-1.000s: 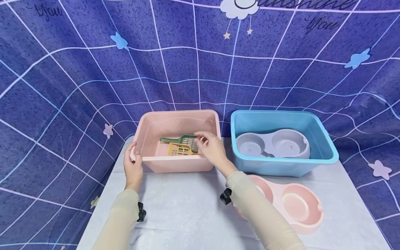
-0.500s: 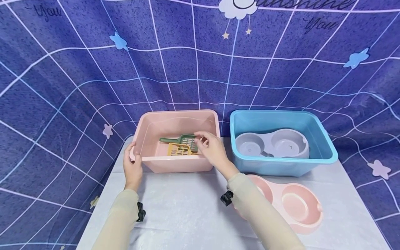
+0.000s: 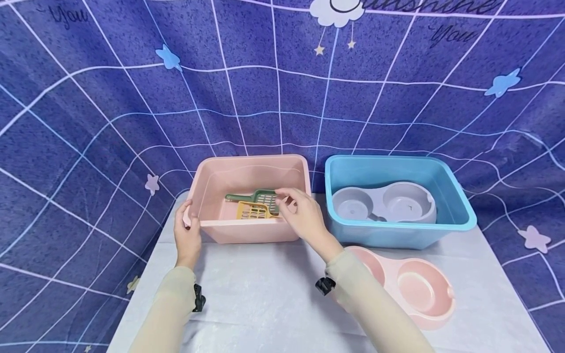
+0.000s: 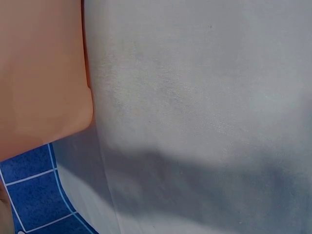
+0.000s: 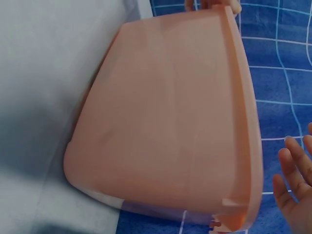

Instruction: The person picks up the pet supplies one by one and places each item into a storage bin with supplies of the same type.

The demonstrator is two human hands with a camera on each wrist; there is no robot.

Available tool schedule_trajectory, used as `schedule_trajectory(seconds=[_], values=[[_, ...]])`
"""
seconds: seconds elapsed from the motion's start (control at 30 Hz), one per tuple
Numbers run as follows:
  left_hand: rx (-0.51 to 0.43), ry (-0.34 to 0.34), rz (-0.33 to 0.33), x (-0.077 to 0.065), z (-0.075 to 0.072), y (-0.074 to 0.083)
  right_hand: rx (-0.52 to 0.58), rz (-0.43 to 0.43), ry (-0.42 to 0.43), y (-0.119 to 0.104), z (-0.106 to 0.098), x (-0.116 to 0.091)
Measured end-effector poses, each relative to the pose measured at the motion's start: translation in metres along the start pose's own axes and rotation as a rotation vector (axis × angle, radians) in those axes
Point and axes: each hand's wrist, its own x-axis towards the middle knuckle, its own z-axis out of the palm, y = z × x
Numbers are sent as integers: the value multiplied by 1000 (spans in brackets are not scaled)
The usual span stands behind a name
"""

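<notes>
In the head view a pink litter box [image 3: 251,230] stands at the table's left rear. My left hand [image 3: 187,240] grips its left front corner, with the thumb near the front rim. A green litter scoop [image 3: 265,198] and a yellow litter scoop [image 3: 252,211] lie inside it. Over the right front of the box hovers my right hand [image 3: 302,213], fingers loosely bent and holding nothing. The right wrist view shows the right hand's fingers [image 5: 291,168] apart from the rim. In the left wrist view only the box's outer wall [image 4: 41,73] shows large, with a sliver of hand at the edge.
Right of the pink box is a blue litter box [image 3: 375,238] holding a grey double pet bowl [image 3: 377,196]. A pink double pet bowl [image 3: 399,284] lies in front of it, partly under my right forearm. A blue patterned curtain [image 3: 282,88] hangs behind the table [image 3: 247,294].
My right hand and wrist have shifted slightly to the right and downward in the head view. The left hand, the boxes and the scoops have stayed in place.
</notes>
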Motion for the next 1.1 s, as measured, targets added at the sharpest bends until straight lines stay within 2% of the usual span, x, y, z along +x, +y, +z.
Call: schedule_trajectory(seconds=[0.2,0.33,0.6,0.73,0.9,1.1], values=[[1,1,-8,0,0,2,-8,-19,-4,-9,-4,-6],[2,0,-5,1,0,-3,-11,-24,-2,-15,-8,-9],[-54,18,9,12,2,-33,61,-66,45,-20,-17,-17],[-56,34,20,12,2,-37,124,-79,71,-22,-22,-20],[-61,29,14,11,2,-32,149,-105,96,-25,-28,-24],[-55,4,5,3,1,-7,180,-121,121,-24,-32,-28]])
